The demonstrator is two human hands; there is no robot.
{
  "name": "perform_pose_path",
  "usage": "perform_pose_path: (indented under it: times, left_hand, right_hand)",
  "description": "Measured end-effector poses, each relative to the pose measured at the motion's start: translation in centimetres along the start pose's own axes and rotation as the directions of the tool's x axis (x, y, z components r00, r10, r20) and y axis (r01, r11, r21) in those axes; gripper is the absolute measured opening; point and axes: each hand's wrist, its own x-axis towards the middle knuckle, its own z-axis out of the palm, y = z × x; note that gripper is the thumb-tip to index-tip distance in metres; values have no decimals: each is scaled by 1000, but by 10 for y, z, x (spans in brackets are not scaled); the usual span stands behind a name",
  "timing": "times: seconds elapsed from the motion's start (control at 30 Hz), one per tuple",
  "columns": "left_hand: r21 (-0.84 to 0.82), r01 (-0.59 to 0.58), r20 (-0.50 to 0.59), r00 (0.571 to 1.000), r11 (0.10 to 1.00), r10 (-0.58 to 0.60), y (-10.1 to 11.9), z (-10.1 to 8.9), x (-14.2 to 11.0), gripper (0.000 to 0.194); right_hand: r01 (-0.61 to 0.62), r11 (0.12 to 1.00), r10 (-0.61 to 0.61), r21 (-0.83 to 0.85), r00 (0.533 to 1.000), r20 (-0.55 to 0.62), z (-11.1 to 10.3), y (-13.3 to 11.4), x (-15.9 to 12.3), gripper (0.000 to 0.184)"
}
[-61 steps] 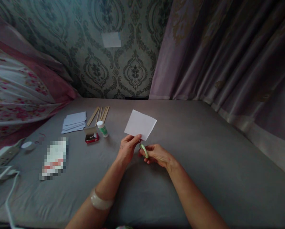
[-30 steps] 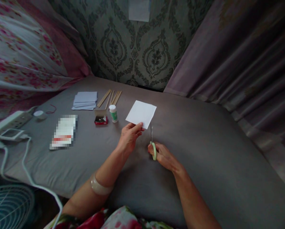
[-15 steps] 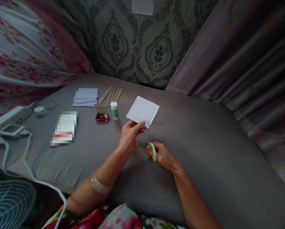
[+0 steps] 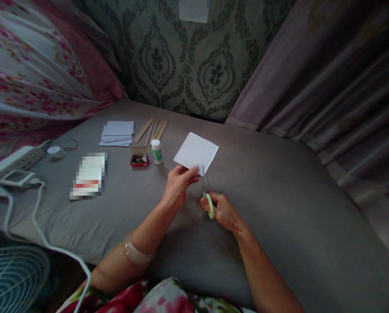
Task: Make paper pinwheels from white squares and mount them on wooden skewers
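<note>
A square white sheet of paper (image 4: 197, 150) is pinched at its near corner by my left hand (image 4: 180, 180), thumb on top and fingers beneath. My right hand (image 4: 223, 211) is closed round the light green handle of a pair of scissors (image 4: 210, 206). The blades point away from me and overlap the paper's near corner, just right of my left thumb. How far the blades are apart is too small to tell. Both hands are above the grey bed cover.
Left of the paper stand a white-and-green bottle (image 4: 156, 151) and a small red box (image 4: 139, 160) of metal pieces. Behind them lie wooden sticks (image 4: 144, 130) and a stack of white paper (image 4: 118, 132). At far left are a power strip (image 4: 16, 163), cables and a fan (image 4: 14, 278).
The paper and my left hand have shifted very slightly to the right in the view. Both grips stay the same, with the scissors still at the near corner.
</note>
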Motion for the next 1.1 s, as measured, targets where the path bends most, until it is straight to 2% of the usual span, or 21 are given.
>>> perform_pose_path:
  times: [1.1]
  left_hand:
    - [23,-6,13,1000,1000,6,-1,-1,-1,31]
  right_hand:
    - [-57,998,57,6,998,-35,1,-3,0,43]
